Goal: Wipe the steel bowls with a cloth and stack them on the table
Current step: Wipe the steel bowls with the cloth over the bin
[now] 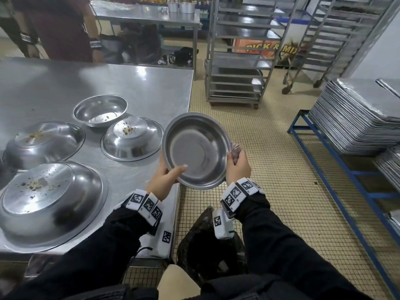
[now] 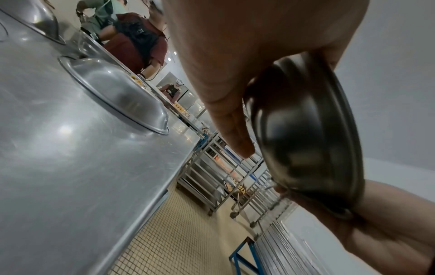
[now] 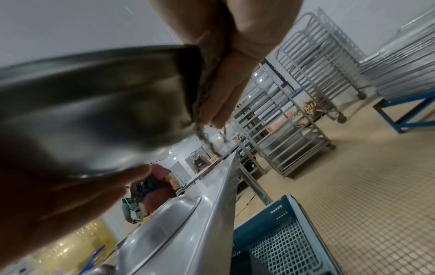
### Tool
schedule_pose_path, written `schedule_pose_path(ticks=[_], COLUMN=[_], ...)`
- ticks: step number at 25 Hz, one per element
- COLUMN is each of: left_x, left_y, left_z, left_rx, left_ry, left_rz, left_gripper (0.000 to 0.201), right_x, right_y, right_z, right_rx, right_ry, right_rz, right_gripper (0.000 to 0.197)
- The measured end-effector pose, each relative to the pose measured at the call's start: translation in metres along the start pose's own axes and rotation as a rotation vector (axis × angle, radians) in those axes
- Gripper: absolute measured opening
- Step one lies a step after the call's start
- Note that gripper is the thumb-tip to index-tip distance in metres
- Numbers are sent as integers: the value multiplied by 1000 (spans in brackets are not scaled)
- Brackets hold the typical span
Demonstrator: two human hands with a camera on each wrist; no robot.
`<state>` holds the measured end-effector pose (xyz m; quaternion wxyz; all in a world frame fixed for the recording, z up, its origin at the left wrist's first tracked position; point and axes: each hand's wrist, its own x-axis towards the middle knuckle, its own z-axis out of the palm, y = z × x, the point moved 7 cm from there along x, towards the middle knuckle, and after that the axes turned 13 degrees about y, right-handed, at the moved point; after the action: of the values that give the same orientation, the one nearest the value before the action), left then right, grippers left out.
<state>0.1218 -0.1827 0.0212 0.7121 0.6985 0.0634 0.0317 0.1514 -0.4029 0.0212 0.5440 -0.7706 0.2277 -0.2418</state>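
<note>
A clean steel bowl (image 1: 195,151) is tilted toward me, off the table's right edge. My left hand (image 1: 173,174) grips its near-left rim, thumb inside and fingers (image 2: 226,93) flat behind the bowl's dark underside (image 2: 306,141). My right hand (image 1: 234,163) holds a crumpled grey cloth (image 1: 236,150) against the bowl's right rim; in the right wrist view the cloth (image 3: 204,104) sits pinched between fingers (image 3: 226,89) and bowl (image 3: 94,104). On the table one upright bowl (image 1: 100,110) holds crumbs. Three upturned bowls (image 1: 132,138), (image 1: 44,145), (image 1: 52,202) have crumbs on their bases.
The steel table (image 1: 151,87) ends just left of my hands. A black bag (image 1: 205,245) and a blue crate (image 3: 282,232) sit on the floor below. Wheeled tray racks (image 1: 238,61) stand ahead, stacked trays (image 1: 357,118) on a blue frame at right. Another person (image 1: 58,29) stands beyond the table.
</note>
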Motion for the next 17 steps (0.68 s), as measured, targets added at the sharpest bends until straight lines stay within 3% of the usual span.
schedule_pose_path(ticks=[4,8,10,14,15,17], left_x=[8,17,16,14,15,17], left_y=[2,-1,-1,15,17,16], left_z=[-17,-32,-29,-19,-19,-23], left_rx=[58,210,224,221,216,176], left_ry=[157,170,152,120,114,118], left_rz=[26,64,72,176,184,164], left_gripper=[54,55,50,47,49,47], right_x=[-14,-30,-53,-117,-122,-110], right_y=[11,4,-4,-4,-1,0], right_z=[6,9,25,57,57,48], right_rx=[-65,-208,-244,-485,-542,-611], right_ry=[-140,-225,-395,-913,-947,-850], right_rz=[-13,-347,-460,-649,-729,-930], right_gripper=[21,25,36,58,57,55])
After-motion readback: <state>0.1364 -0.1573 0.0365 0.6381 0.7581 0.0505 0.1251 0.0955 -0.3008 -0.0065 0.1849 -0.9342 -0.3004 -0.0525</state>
